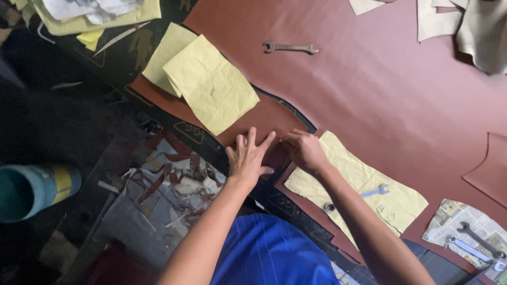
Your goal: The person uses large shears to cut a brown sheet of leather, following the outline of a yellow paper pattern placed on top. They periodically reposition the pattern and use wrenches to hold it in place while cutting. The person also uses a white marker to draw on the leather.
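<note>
my left hand (248,158) pressed spread fingers on the brown sheet (369,89); right hand (304,150) pinched its cut edge, which i judged might tear or slip.

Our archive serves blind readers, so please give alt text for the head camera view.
A person's left hand presses flat on reddish-brown sheet material while the right hand pinches its cut edge. Yellow paper patterns and a wrench lie on it.

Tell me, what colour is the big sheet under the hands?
The big sheet is reddish brown, seen in the head view.
</note>
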